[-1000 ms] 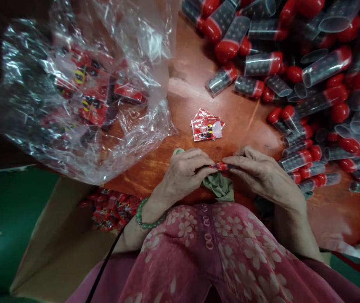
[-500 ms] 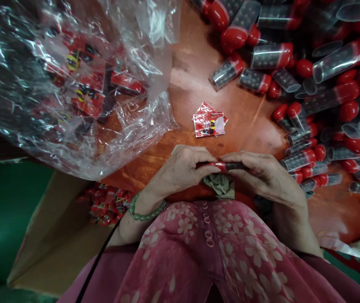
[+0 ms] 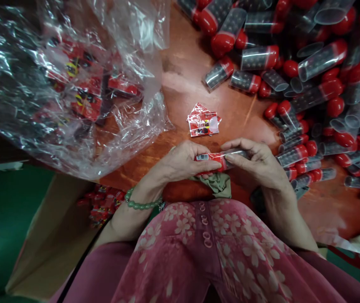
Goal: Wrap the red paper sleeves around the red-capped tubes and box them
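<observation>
Between my hands, just over the near edge of the table, lies a clear plastic tube with a red part point(image 3: 216, 158). My left hand point(image 3: 183, 160) is closed on its red side, where a white barcode label point(image 3: 202, 157) shows. The fingers and thumb of my right hand point(image 3: 257, 162) pinch the clear end. Whether the red printed part is a cap, a card or a wrapper I cannot tell, as fingers cover some of it. Beyond my hands a few red printed packets point(image 3: 203, 124) overlap on the table. Under the tube a crumpled greenish cloth point(image 3: 219, 184) is partly visible.
Many clear tubes with red caps point(image 3: 258, 58) are heaped on the table point(image 3: 186, 80) at the right. A clear plastic bag point(image 3: 129, 139) with red printed packets inside lies at the left. Below it stands a cardboard box point(image 3: 46, 235) holding small red packets point(image 3: 104, 204).
The tube has turned between my hands, so its barcode and more of its clear wall now show. My right fingers have shifted on the clear end. The whole view has shifted slightly.
</observation>
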`<state>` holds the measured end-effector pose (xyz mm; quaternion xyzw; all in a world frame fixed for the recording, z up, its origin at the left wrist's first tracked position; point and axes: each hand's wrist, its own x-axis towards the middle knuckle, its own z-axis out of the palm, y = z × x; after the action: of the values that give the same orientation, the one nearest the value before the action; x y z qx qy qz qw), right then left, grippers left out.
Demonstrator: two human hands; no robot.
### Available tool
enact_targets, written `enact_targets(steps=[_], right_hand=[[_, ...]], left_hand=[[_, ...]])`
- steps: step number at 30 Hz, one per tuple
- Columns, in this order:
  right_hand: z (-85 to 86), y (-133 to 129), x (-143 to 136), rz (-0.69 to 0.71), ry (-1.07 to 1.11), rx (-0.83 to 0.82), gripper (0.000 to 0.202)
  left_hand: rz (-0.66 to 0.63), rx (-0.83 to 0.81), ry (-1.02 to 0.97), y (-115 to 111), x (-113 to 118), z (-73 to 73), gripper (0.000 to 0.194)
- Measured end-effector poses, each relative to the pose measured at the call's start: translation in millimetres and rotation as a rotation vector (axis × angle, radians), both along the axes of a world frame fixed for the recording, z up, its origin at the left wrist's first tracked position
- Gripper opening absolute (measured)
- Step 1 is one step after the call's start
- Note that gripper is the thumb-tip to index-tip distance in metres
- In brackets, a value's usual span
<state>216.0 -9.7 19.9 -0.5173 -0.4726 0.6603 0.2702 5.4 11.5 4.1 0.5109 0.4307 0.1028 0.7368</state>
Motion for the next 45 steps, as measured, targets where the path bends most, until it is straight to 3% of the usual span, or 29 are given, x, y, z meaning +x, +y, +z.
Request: enact_targets(steps=[4,8,11,14,16,18,23,29,33,39,45], right_hand=[[2.9,-2.8,2.0,0.079,-0.052,0.062,0.029],[2.2,-3.9,5.2,0.06,0.023,-0.001,0.033],[1.9,-6.8,3.0,0.058,-0.015,0.069,0.029],[2.6,-11.1,0.2,0.094,-0.059,0.157,0.022],[1.2,-13.7,-0.4,0.071,-0.001,0.096,0.022],[-2.8,-15.9,-0.8,-0.038,0.107,0.009,0.025],[-18.1,-19.6,-11.2,-0.385,0.336,-0.139,0.033],[-29.4,-17.9,-38.8,-0.487,0.401,-0.147,0.036],[-29.4,-20.8,-46.3,-0.402,0.232,0.0,0.043],[-26.0,-24.4,-34.9,-0.156,0.143,0.002,0.046],[-33.5,-29.2,-46.0,-0.25,0.03,0.154,0.035]], left_hand=[[-0.022,0.056,0.102,-2.2,3.3,-3.1,0.039],[0.007,-0.078,0.066,-4.8,6.4,2.1,0.043],[0.047,-0.157,0.024,-6.6,8.9,5.1,0.044],[0.067,-0.176,-0.011,-8.4,10.4,4.6,0.043],[0.083,-0.161,-0.028,-9.6,10.0,4.1,0.043],[0.176,-0.146,-0.055,-11.1,7.8,3.9,0.045],[0.6,-0.134,-0.339,-20.3,3.9,1.2,0.064],[0.742,-0.228,-0.512,-35.0,30.7,-8.4,0.032],[0.923,-0.251,-0.482,-30.0,38.2,-12.0,0.036],[0.926,-0.189,-0.45,-22.4,31.0,-14.1,0.042],[1.008,-0.092,-0.389,-27.0,40.3,-21.7,0.044]])
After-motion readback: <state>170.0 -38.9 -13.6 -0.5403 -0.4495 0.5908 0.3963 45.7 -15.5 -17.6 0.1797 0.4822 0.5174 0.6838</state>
